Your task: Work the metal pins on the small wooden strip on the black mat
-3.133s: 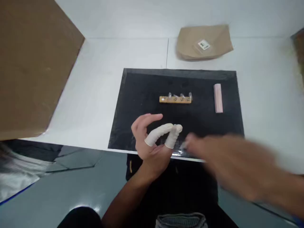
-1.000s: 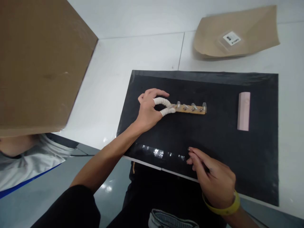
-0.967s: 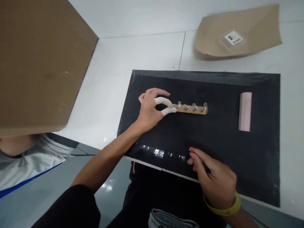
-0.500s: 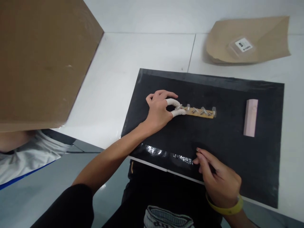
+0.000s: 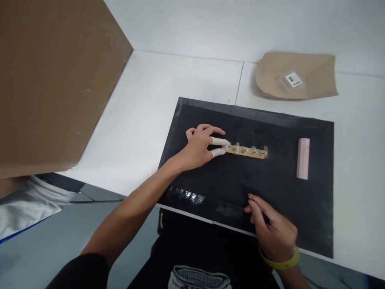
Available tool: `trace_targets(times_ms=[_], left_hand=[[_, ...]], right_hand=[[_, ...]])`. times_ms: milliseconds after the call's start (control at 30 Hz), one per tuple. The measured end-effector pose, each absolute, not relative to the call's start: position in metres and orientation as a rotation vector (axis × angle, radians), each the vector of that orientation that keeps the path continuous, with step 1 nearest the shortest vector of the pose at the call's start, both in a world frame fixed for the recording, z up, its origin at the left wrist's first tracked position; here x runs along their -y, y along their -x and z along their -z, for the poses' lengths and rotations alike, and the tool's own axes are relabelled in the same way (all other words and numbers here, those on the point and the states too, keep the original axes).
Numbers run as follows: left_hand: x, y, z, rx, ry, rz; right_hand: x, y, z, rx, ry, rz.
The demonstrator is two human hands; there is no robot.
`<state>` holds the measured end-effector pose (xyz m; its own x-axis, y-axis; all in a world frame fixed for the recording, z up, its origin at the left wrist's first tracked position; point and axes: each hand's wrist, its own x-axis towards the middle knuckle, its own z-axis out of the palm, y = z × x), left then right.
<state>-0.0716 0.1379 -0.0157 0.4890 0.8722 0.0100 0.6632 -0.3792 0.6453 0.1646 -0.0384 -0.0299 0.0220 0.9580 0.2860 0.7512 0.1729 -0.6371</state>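
On the black mat lies a narrow yellowish strip, with several clear plastic pieces and small shiny metal bits along its top. My left hand is at the strip's left end, thumb and index finger in white finger cots, one on each side of it; the other fingers are spread over the mat. Nearer to me, my right hand is closed, thumb and index finger pinched together. Something tiny and dark shows at its fingertips, too small to name. A yellow band circles the right wrist.
A pale pink block stands on the right part of the mat. Behind it, a brown paper bag with a clear labelled packet lies on the white table. A large cardboard panel fills the upper left; a person's light garment shows below.
The view has shifted a little. The left thumb and index finger have slid to the strip's left end and parted slightly, uncovering more of it. My right hand keeps its pinch.
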Motion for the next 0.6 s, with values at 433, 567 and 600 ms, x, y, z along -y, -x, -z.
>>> trace_targets(times_ms=[433, 567, 600], left_hand=[[-0.1407, 0.0689, 0.0164, -1.293, -2.179, -0.535], [-0.1412, 0.0735, 0.0173, -1.260, -2.189, -0.525], [-0.1416, 0.0742, 0.0181, -1.267, -2.185, -0.524]], right_hand=[[0.0379, -0.1656, 0.0284, 1.771, 1.556, -0.432], [0.0392, -0.1674, 0.0305, 1.758, 1.534, -0.462], [0.0397, -0.1677, 0.0312, 1.754, 1.523, -0.465]])
